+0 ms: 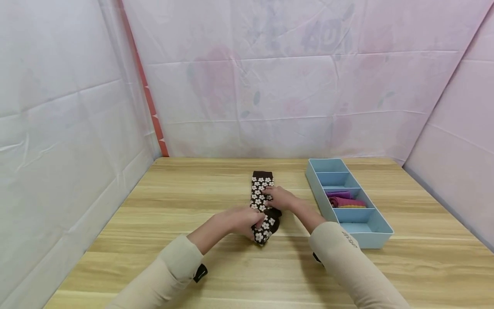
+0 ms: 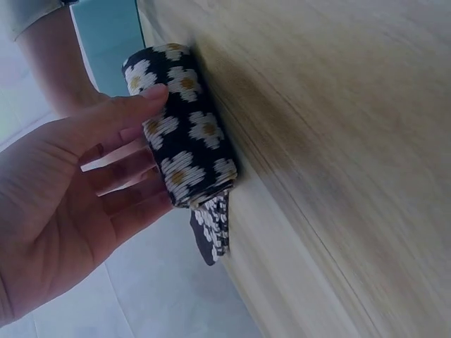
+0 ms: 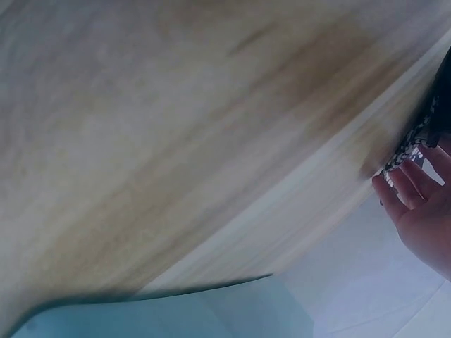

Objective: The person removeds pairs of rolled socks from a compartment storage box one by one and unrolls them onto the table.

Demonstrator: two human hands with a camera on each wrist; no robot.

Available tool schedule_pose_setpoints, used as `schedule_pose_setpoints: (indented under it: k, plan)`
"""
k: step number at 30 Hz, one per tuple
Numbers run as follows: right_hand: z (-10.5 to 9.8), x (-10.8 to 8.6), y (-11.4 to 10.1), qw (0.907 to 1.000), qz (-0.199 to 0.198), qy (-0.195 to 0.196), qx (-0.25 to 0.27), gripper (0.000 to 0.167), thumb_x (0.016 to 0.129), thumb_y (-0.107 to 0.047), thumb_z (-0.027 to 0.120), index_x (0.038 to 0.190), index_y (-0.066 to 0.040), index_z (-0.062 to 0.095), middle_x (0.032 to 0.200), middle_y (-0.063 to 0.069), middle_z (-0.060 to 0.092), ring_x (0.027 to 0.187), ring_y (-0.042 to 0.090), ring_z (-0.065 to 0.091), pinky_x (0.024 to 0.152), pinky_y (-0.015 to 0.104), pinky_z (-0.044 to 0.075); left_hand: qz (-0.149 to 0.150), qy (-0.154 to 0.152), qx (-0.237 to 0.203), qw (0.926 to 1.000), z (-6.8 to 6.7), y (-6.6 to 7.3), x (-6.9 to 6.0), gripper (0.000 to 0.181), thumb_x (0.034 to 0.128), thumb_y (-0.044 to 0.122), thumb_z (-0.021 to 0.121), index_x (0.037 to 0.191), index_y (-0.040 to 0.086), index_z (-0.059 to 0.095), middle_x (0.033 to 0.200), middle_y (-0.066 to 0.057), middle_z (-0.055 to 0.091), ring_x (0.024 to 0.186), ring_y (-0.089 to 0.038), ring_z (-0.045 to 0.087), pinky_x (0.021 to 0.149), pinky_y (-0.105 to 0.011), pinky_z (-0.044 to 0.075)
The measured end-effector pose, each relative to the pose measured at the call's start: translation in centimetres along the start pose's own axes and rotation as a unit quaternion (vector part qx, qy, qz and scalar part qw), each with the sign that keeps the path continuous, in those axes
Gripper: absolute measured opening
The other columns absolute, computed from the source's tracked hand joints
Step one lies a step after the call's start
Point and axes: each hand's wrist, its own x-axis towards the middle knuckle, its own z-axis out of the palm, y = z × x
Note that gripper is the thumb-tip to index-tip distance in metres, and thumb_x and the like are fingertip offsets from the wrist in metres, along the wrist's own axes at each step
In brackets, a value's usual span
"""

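Note:
A dark sock (image 1: 257, 189) patterned with white flowers lies lengthwise on the table, its cuff pointing away from me. Its near end is folded or rolled over into a thick flowered bundle (image 2: 204, 130), seen close up in the left wrist view. My left hand (image 1: 242, 221) grips this bundle, the thumb across the top and the fingers behind it. Against the flat part of the sock rests my right hand (image 1: 281, 198), fingers extended over its right side. The right wrist view catches only part of that hand (image 3: 426, 225) beside the dark fabric.
Right of the hands stands a light blue divided box (image 1: 322, 193). One of its compartments holds a purple cloth roll (image 1: 339, 195) and a magenta one (image 1: 347, 202). White sheets (image 1: 239, 94) hang behind and beside the wooden table (image 1: 185, 189).

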Motion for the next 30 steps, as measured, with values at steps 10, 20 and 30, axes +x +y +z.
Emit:
schedule_pose_setpoints:
  k: [10,20,30]
  plan:
    - [-0.2,0.0,-0.2,0.9998,0.010,-0.008,0.012,0.043,0.090,-0.014,0.059,0.129,0.002,0.050,0.135,0.023,0.039,0.120,0.041,0.038,0.097,0.048,0.032,0.035,0.012,-0.015,0.9992,0.3,-0.3,-1.5,0.040,0.0716,0.014,0.078,0.105,0.008,0.058,0.095,0.000,0.057,0.086,-0.009,0.053,0.077,-0.019,0.042]
    - [0.3,0.6,0.9,0.9996,-0.016,-0.005,0.024,0.044,0.091,-0.022,0.059,0.129,-0.001,0.050,0.134,0.023,0.040,0.119,0.042,0.039,0.096,0.046,0.033,0.041,0.006,-0.005,0.9991,1.0,-0.3,-3.0,0.025,0.0727,0.021,0.077,0.094,0.015,0.065,0.088,0.005,0.053,0.079,-0.005,0.049,0.071,-0.018,0.041]
    - [-0.5,-0.4,-0.6,0.9999,0.005,-0.010,0.010,0.043,0.090,-0.013,0.059,0.128,0.004,0.048,0.134,0.026,0.038,0.120,0.043,0.037,0.097,0.048,0.032,0.007,-0.001,-0.082,0.9966,0.9,0.6,-4.2,0.029,0.0749,0.025,0.075,0.085,0.016,0.049,0.074,0.011,0.048,0.065,-0.003,0.046,0.060,-0.019,0.040]
